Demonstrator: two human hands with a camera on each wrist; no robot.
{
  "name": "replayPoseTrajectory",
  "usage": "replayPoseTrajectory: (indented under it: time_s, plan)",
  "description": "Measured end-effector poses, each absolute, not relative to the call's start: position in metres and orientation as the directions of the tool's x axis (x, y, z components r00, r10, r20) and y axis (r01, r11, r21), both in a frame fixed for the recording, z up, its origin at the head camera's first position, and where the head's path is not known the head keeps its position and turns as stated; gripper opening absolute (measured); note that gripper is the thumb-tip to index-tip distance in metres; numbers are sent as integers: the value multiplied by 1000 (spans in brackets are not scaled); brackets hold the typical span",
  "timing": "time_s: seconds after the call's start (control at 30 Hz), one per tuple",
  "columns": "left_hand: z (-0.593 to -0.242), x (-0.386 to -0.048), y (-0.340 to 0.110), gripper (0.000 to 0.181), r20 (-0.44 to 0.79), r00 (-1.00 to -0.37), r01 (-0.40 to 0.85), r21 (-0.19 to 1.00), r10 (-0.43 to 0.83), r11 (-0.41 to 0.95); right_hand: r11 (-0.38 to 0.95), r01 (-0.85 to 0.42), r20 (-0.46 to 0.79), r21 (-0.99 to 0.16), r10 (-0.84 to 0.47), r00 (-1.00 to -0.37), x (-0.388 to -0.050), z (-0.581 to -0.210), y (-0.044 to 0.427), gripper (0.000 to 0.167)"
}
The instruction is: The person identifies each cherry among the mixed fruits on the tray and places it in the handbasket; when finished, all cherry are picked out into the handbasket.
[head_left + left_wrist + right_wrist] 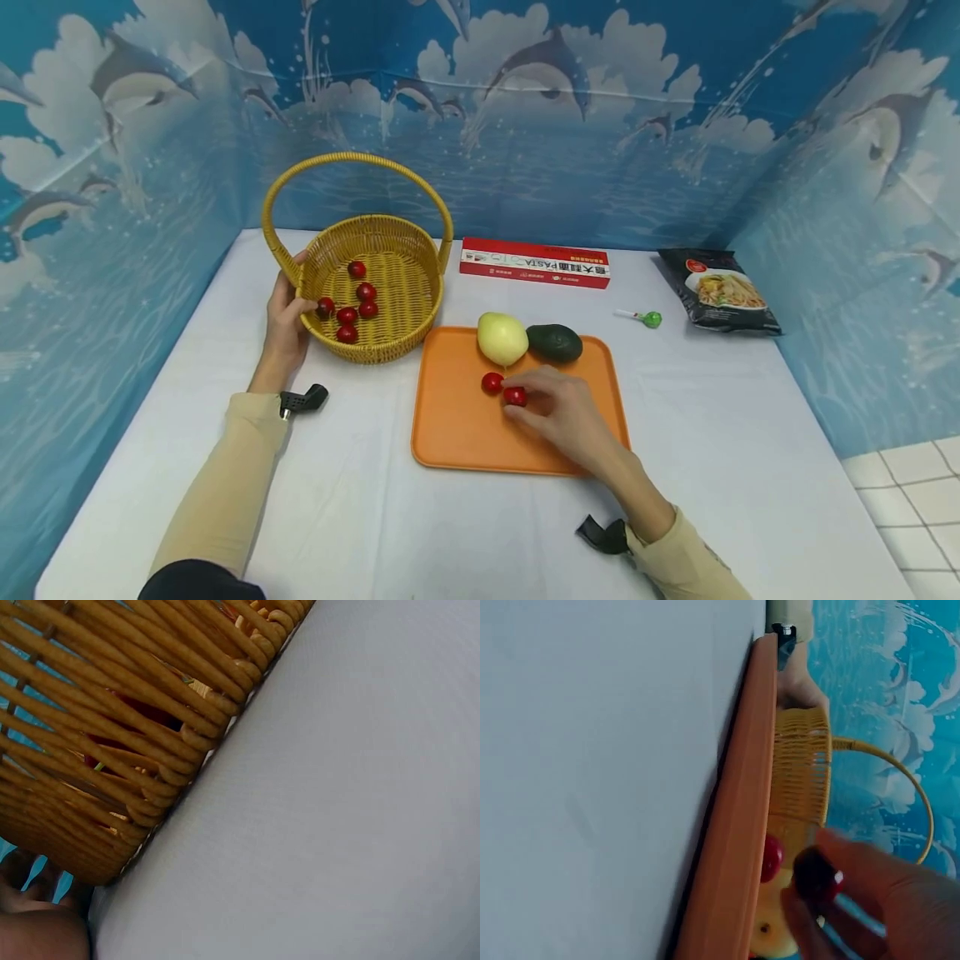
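Note:
My left hand grips the left side of a yellow wicker basket, thumb at the rim. Several red cherries lie inside the basket, towards its left. Over an orange tray, my right hand pinches a cherry between thumb and fingers. Another cherry lies on the tray just left of those fingertips. Behind it sit a pale yellow pear and a dark green avocado. In the left wrist view the basket's woven wall hides most of its contents.
A red pasta box lies behind the tray. To the right are a green lollipop and a black noodle packet. The basket's tall handle arches up. A dolphin-print curtain surrounds the white table.

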State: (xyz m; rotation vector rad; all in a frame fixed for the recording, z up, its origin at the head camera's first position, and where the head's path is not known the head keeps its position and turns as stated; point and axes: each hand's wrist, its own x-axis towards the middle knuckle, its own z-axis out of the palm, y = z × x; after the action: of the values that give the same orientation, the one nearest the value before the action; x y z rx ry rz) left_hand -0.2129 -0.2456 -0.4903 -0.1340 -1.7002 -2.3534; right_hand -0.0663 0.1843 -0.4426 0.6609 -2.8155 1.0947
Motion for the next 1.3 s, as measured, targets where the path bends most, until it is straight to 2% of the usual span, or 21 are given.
replayPoseTrajectory:
  time_s: [0.33,0.63,1.03,1.13,1.3]
  plan:
    - [-491,-214,-246,82,195,-972,225,932,-129,-284,615,-449,199,-648,-432,-880,-74,-424,175,46]
    - [-486,-218,-246,83,215,-970,240,924,-115,-298,576,-525,265,-627,-475,-839,-102,-396,144,41]
    - [-492,-213,-244,82,207,-970,237,928,-131,-287,493,-576,319,-653,-510,-799,-141,-396,95,36]
    - [-492,-213,-245,82,203,-970,234,929,-132,-287,512,-577,322,-636,-503,-802,-152,-399,84,37]
    - [-492,-213,-245,83,196,-971,228,929,-134,-292,510,-514,270,-689,-477,-836,-163,-405,69,39]
